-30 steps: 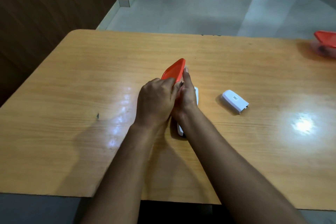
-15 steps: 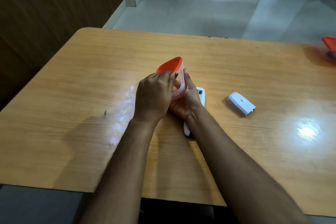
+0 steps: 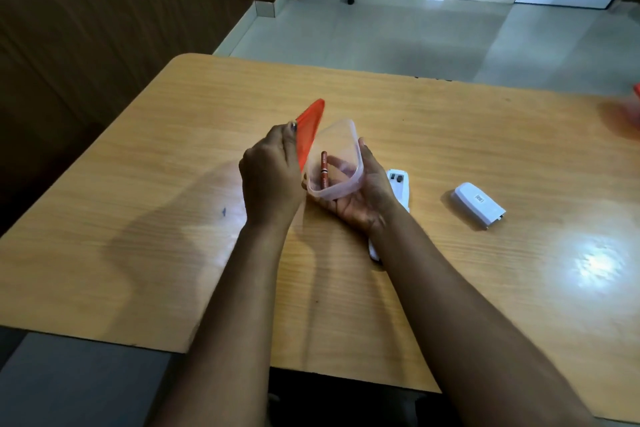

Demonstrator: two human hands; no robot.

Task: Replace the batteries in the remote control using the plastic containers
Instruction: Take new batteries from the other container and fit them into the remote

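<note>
My right hand (image 3: 360, 198) cradles a clear plastic container (image 3: 341, 149) from below, tilted toward me above the wooden table (image 3: 138, 218). Red batteries (image 3: 324, 170) lie inside it. My left hand (image 3: 270, 173) grips the container's orange lid (image 3: 308, 130), lifted off and held on edge just left of the rim. The white remote control (image 3: 401, 184) lies on the table under my right wrist, its battery bay showing, mostly hidden by my arm. Its white battery cover (image 3: 479, 204) lies apart to the right.
A second container with an orange lid (image 3: 635, 104) is cut off at the table's far right edge. A dark wood wall runs along the left, and tiled floor lies beyond the table.
The lid has come off the container: my left hand pulled it away to the left while my right hand tipped the open container up, showing the batteries. The view shifted.
</note>
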